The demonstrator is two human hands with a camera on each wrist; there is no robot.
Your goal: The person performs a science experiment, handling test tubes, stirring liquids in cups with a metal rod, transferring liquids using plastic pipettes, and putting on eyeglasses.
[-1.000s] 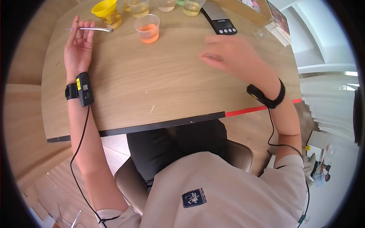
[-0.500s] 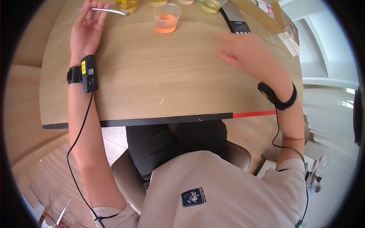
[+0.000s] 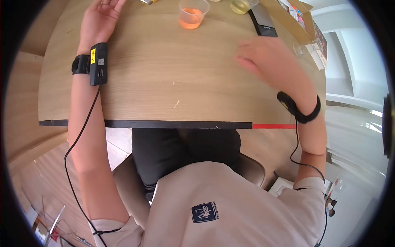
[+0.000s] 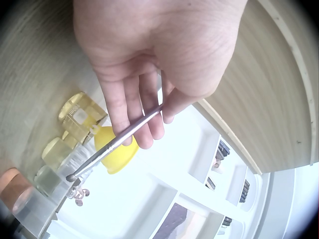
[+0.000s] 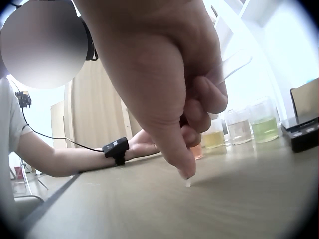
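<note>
My left hand [image 3: 101,20] is palm up at the head view's top edge. In the left wrist view, that hand [image 4: 157,55] pinches a slim metallic rod [image 4: 119,140] between thumb and fingers, its dark tip pointing lower left. A yellow funnel [image 4: 119,157] shows behind it. My right hand [image 3: 267,59] hovers above the table's right half, fingers curled. In the right wrist view, that hand [image 5: 159,84] grips a clear slender piece [image 5: 234,67]; a small clear tip shows below the thumb. The fingers hide its middle.
A cup of orange liquid [image 3: 191,17] and a cup of yellowish liquid [image 3: 242,5] stand at the back. Right of them lie a black scale [image 3: 263,25] and an open cardboard box [image 3: 288,20]. A labelled beaker [image 4: 82,114] stands beside the funnel.
The head view has shifted, carrying the cups and scale up and rightward in it. My left fingers and the rod have mostly left its top edge. The right hand stays curled.
</note>
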